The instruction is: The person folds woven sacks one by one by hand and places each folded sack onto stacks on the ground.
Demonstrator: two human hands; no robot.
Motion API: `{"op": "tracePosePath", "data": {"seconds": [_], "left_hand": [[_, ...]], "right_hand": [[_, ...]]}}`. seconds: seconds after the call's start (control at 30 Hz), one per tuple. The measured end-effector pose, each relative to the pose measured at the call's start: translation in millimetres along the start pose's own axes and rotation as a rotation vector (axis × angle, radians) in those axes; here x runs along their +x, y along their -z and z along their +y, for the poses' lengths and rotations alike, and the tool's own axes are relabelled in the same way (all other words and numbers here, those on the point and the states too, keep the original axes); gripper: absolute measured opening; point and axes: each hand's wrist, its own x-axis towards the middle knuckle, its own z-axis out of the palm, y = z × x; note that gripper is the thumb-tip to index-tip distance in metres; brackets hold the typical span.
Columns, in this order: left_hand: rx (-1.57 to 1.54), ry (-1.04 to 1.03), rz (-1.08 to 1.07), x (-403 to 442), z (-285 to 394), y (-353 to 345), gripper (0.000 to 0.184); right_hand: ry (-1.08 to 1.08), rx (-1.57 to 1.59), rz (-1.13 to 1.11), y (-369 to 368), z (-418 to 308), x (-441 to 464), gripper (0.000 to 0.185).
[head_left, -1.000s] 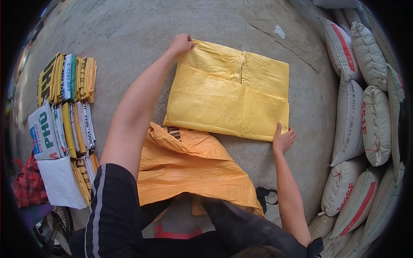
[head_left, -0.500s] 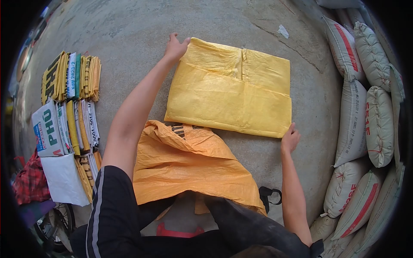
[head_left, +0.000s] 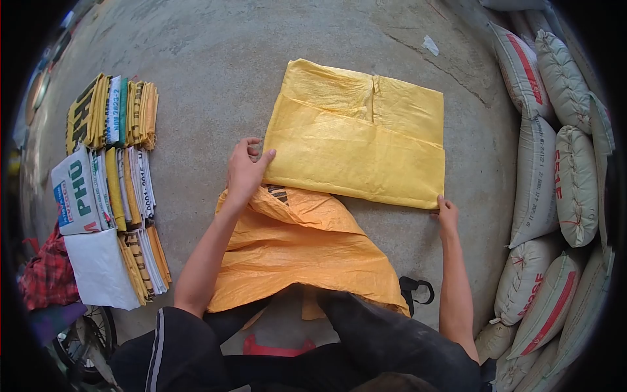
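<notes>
A folded yellow woven sack [head_left: 356, 153] lies flat on the concrete floor in front of me, with a seam and an overlapped flap across its upper part. My right hand [head_left: 447, 214] pinches its lower right corner between thumb and fingers. By the sack's left edge is my left hand [head_left: 245, 171], its thumb and fingers apart and nothing gripped; whether the thumb touches the edge I cannot tell. An orange woven sack [head_left: 300, 251] with some black print drapes across my lap and reaches just below the yellow one.
To the left stand stacks of folded sacks [head_left: 108, 189] in yellow, white and green, beside a red checked cloth [head_left: 49, 274] and a wheel [head_left: 98, 333]. Filled white sacks [head_left: 535, 176] are piled along the right. A white scrap [head_left: 430, 46] lies on the floor farther off.
My left hand has left the yellow sack's upper left corner and come down toward its lower left side. My right hand stays at the lower right corner.
</notes>
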Motion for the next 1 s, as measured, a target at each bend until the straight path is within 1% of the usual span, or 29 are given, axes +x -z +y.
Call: {"op": "tracePosePath", "data": {"seconds": [0.03, 0.07, 0.13, 0.17, 0.23, 0.27, 0.33, 0.37, 0.4, 0.43, 0.47, 0.5, 0.53, 0.57, 0.63, 0.7, 0.77, 0.83, 0.87, 0.93, 0.97, 1.0], "left_hand": [[0.068, 0.015, -0.012, -7, 14, 5, 0.029], [0.071, 0.015, -0.01, -6, 15, 8, 0.029], [0.11, 0.11, -0.294, 1, 15, 10, 0.035], [0.11, 0.114, -0.292, 8, 14, 9, 0.035], [0.03, 0.1, -0.179, 29, 13, 6, 0.027], [0.029, 0.101, -0.179, 42, 13, 6, 0.027], [-0.149, 0.067, -0.022, 70, 15, 10, 0.029], [-0.148, 0.066, -0.022, 81, 16, 13, 0.029], [-0.222, 0.125, -0.049, 90, 19, 17, 0.033], [-0.296, 0.184, -0.076, 96, 19, 21, 0.038], [-0.294, 0.182, -0.074, 100, 14, 23, 0.038], [-0.299, 0.22, -0.128, 104, 4, 23, 0.042], [-0.304, 0.26, -0.181, 106, -8, 21, 0.046], [-0.303, 0.26, -0.177, 107, -20, 20, 0.046], [-0.037, 0.255, -0.203, 104, -37, 18, 0.047], [-0.046, 0.264, -0.213, 102, -48, 20, 0.049], [-0.054, 0.271, -0.227, 102, -53, 21, 0.05], [0.0, 0.2, -0.27, 107, -56, 21, 0.052], [0.001, 0.201, -0.265, 107, -57, 21, 0.052], [0.068, 0.093, -0.28, 99, -40, 27, 0.052], [0.07, 0.092, -0.275, 102, -44, 26, 0.052], [0.1, 0.046, -0.308, 104, -47, 24, 0.053]], "right_hand": [[-0.072, 0.075, -0.01, -1, -1, -1, 0.031], [-0.072, 0.077, -0.012, -3, -2, -2, 0.031], [-0.165, 0.244, 0.034, -6, -4, -3, 0.029], [-0.164, 0.241, 0.031, -9, -5, -4, 0.029], [-0.206, 0.381, 0.02, -19, -7, -7, 0.033], [-0.205, 0.379, 0.02, -25, -9, -11, 0.033], [-0.209, 0.555, -0.081, -44, -19, -25, 0.037], [-0.213, 0.578, -0.098, -54, -22, -28, 0.041], [-0.215, 0.581, -0.1, -61, -34, -37, 0.041], [-0.292, 0.473, -0.137, -62, -53, -50, 0.041], [-0.366, 0.365, -0.175, -63, -67, -60, 0.041], [-0.314, 0.286, -0.204, -63, -71, -65, 0.043], [-0.313, 0.287, -0.208, -62, -67, -62, 0.043], [-0.284, 0.274, -0.23, -61, -62, -57, 0.044], [-0.255, 0.256, -0.254, -59, -53, -50, 0.044], [-0.234, 0.355, -0.282, -57, -45, -47, 0.043], [-0.222, 0.389, -0.271, -58, -37, -48, 0.042], [-0.205, 0.425, -0.266, -59, -32, -49, 0.041], [-0.192, 0.456, -0.274, -59, -29, -50, 0.04], [-0.175, 0.488, -0.288, -57, -28, -50, 0.039], [-0.18, 0.411, -0.304, -55, -28, -50, 0.038], [-0.184, 0.333, -0.319, -54, -31, -51, 0.036]]}}
